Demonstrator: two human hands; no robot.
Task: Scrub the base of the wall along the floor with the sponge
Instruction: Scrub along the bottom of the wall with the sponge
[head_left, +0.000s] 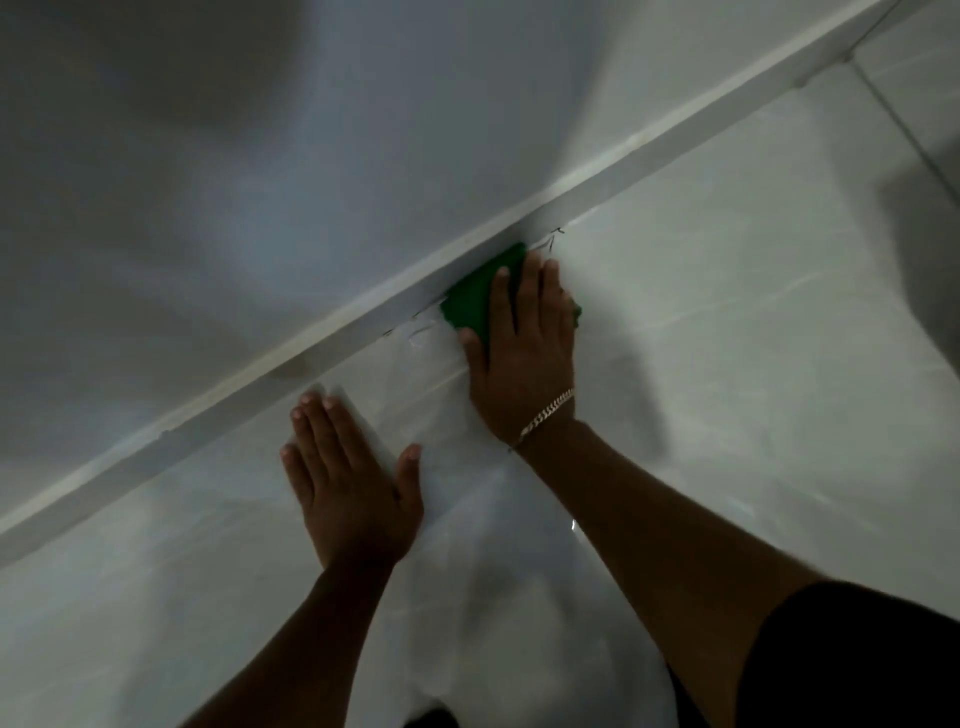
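Note:
A green sponge (475, 296) lies against the white skirting (322, 343) that runs diagonally along the foot of the wall. My right hand (524, 353), with a chain bracelet at the wrist, presses down on the sponge and covers its near half. My left hand (348, 478) rests flat on the glossy white floor tiles (727, 364), fingers spread, a short way below and left of the sponge, holding nothing. Thin dark marks show on the floor beside the sponge.
The plain grey-white wall (260, 156) fills the upper left. A tile joint (904, 119) crosses the floor at the far right. A dark shadow falls on the tiles at the right edge. My dark clothing shows at the bottom right.

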